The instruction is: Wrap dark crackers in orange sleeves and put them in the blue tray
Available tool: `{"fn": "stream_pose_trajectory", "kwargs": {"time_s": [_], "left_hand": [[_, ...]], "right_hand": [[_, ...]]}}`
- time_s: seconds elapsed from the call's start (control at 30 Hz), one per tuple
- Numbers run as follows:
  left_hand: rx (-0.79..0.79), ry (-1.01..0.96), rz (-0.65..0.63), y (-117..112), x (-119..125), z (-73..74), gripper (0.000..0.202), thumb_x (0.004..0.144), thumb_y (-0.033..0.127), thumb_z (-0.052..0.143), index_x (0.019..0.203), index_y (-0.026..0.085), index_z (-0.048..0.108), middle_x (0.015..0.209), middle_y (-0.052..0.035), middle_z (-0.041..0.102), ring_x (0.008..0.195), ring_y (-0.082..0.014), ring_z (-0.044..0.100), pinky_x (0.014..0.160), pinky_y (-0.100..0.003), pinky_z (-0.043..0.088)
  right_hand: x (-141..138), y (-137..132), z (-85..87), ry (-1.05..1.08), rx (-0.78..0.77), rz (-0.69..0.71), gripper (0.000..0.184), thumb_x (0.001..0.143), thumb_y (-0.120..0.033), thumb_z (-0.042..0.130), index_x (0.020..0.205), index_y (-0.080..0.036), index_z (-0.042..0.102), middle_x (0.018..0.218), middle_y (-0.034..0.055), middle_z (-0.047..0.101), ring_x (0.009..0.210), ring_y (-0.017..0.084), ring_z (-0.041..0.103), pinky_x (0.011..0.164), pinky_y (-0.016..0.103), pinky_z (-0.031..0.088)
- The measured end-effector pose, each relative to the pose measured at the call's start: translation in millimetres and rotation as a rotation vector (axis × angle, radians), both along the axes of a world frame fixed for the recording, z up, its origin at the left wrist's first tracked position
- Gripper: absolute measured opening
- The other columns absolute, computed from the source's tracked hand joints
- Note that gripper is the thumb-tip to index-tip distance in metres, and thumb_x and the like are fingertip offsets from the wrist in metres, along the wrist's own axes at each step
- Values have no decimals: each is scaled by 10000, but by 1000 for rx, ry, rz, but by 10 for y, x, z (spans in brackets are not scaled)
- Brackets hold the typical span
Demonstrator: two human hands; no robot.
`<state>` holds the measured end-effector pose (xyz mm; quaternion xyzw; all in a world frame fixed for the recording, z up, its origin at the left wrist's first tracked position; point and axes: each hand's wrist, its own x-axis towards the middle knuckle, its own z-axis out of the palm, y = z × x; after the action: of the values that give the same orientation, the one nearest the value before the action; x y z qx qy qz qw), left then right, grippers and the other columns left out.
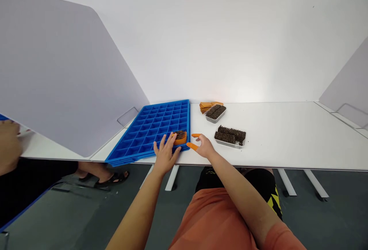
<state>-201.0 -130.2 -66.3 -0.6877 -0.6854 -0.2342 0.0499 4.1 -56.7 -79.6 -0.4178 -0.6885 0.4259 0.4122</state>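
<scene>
A blue divided tray (155,121) with many small compartments lies on the white table. At its near right corner sits an orange packet (180,141) with dark brown thin pieces showing at its top. My left hand (166,157) is open, fingers spread over the tray's near edge, with fingertips at the packet's left side. Just right of the tray, my right hand (204,147) is open and apart from the packet. Orange finger covers are on its thumb and a finger, and nothing shows between them.
A clear container (230,136) of dark brown thin pieces stands to the right; a second container (215,113) sits farther back beside an orange stack (207,107). Grey dividers (66,66) stand at both sides. Another person's hand (10,144) is at the far left.
</scene>
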Motion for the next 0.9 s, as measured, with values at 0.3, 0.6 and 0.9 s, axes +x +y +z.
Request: {"fn": "stream_pose_trajectory", "kwargs": {"time_s": [0.3,0.6,0.9], "left_hand": [[22,-58,59,27,-142,34,807,921,629,477,1607,235,320,1665,-97,397,1607,-356,163,1289,-564,109],[-174,-246,102,148,-294,233,870,822,659,606,1542,211,408,1459,-134,622,1403,-355,536,1242,-540,281],[-269,-448,-70,407,-373,466,1082,694,623,785,1587,206,339,1517,-146,564,1409,-326,535,1181,-465,432]], "right_hand": [[-29,51,-78,17,-11,3,600,777,-595,780,1254,-259,642,1287,86,688,1141,247,658,1022,449,527],[-73,88,-154,13,-20,-3,567,788,-602,765,1235,-270,660,1223,79,707,1076,231,669,926,418,564],[-44,51,-61,-4,-25,10,542,839,-525,744,1296,-268,609,1302,61,704,1084,231,667,999,441,542]]}}
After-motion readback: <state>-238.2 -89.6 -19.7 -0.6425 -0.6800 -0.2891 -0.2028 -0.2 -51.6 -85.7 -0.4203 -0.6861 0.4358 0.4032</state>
